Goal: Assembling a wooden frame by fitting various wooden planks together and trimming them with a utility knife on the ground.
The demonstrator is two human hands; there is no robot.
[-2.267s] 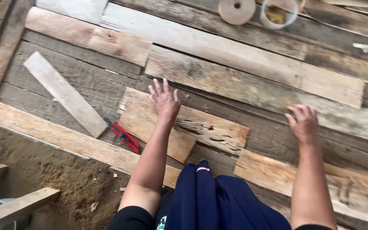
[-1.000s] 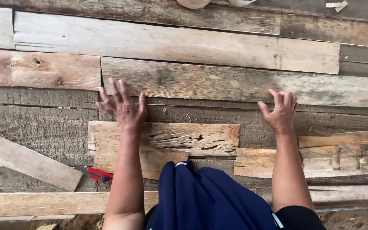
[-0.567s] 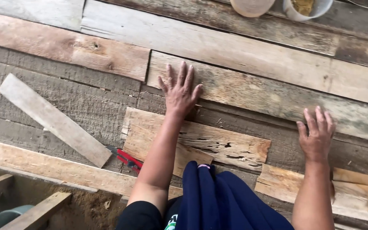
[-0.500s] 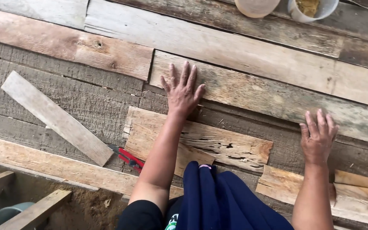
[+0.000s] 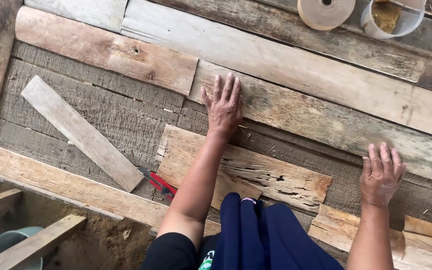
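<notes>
Long plank: pale, weathered, running across the wooden floor from its middle toward the right edge; both hands lie on it.
Loose board: light, slanted, lying near the floor's left edge, apart from both hands.
Red tool: just past the loose board's lower end, by the floor's near edge, partly under the left forearm.
Left hand: flat, palm down, fingers spread and gripping nothing, pressed on the plank's left end. Against the frame half a second ago it sits at the same end of the plank, fingers a little closer together.
Splintered board: cracked and brown, lying below the plank between the two arms; the left wrist crosses its top edge.
Tape roll: tan, at the floor's far edge, well apart from the hands.
Tub: clear, with brownish contents, just right of the roll.
Right hand: open, palm down, holding nothing, resting on the plank's lower edge near the floor's right side, as it did half a second ago.
</notes>
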